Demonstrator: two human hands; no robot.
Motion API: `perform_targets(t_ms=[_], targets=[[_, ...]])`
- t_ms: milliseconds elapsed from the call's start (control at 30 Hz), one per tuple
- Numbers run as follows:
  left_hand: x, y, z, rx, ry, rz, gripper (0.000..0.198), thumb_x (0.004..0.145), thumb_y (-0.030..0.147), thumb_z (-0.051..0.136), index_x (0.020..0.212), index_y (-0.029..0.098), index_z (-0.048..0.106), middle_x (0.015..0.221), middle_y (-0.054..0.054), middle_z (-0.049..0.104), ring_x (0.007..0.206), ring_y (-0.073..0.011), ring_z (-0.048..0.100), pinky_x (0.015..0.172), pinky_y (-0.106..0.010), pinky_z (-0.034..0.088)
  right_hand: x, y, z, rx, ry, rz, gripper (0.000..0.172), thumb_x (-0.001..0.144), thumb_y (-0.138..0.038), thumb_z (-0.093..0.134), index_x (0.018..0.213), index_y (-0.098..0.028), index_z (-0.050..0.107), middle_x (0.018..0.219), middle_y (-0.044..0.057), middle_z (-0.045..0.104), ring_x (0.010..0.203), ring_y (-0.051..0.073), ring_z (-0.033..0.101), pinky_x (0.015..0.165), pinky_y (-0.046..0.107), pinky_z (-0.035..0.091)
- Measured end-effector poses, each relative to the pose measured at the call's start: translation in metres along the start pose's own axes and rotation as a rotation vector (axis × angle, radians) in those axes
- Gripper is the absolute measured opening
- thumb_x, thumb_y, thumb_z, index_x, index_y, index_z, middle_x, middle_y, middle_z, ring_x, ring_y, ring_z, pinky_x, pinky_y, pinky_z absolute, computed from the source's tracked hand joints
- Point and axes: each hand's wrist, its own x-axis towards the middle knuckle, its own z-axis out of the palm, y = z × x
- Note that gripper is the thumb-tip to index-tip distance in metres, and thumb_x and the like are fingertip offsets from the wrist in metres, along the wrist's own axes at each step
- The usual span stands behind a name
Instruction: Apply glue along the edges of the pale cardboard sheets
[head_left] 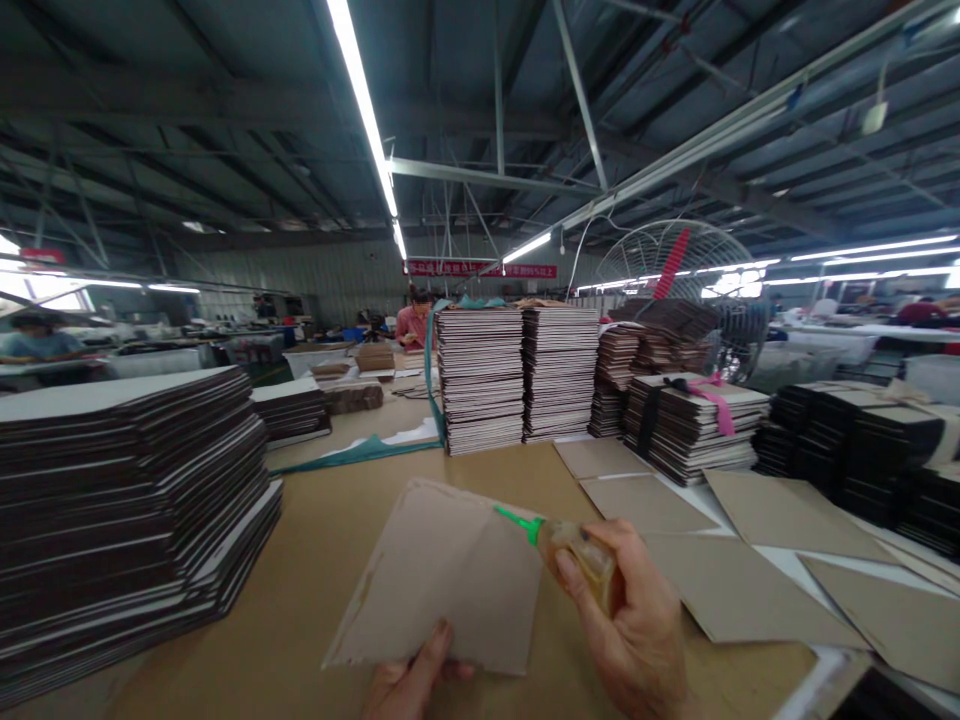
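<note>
My left hand (417, 672) grips the near edge of a flat, greyish-beige board (457, 580), thumb on top and fingers beneath. The board is tilted above the tan work surface. In my right hand (637, 620) is a squeeze glue bottle (589, 565), held tipped on its side, with amber contents and a green nozzle (517, 520). The nozzle tip is at the board's far edge, toward its right corner. A wet-looking line runs along the far and left edges of the board.
A tall stack of dark-edged boards (127, 500) stands close on the left. Two high stacks (480, 380) rise ahead. Loose boards (750, 585) overlap on the right, with a strap-tied bundle (686, 420) behind them. A large fan (682, 270) stands beyond; people work in the background.
</note>
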Motion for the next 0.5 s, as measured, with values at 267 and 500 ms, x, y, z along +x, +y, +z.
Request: perform_targets(t_ms=[267, 500], targets=[[-0.006, 0.012, 0.010, -0.294, 0.033, -0.041, 0.053, 0.059, 0.066, 0.074, 0.083, 0.018, 0.074, 0.095, -0.009, 0.073, 0.089, -0.0334, 0.065, 0.075, -0.042, 0.055, -0.022, 0.025, -0.023, -0.139, 0.041, 0.118, 0.026, 0.096, -0.045, 0.058, 0.102, -0.019, 0.056, 0.092, 0.003, 0.055, 0.080, 0.019, 0.055, 0.071, 0.028, 0.042], [-0.009, 0.019, 0.009, -0.154, -0.002, -0.069, 0.055, 0.060, 0.072, 0.068, 0.059, 0.017, 0.072, 0.092, -0.013, 0.073, 0.099, -0.0360, 0.062, 0.088, -0.040, 0.051, -0.021, 0.023, -0.022, -0.117, 0.009, 0.073, 0.023, 0.097, -0.040, 0.058, 0.106, -0.020, 0.054, 0.096, 0.003, 0.055, 0.082, 0.018, 0.055, 0.071, 0.027, 0.042]])
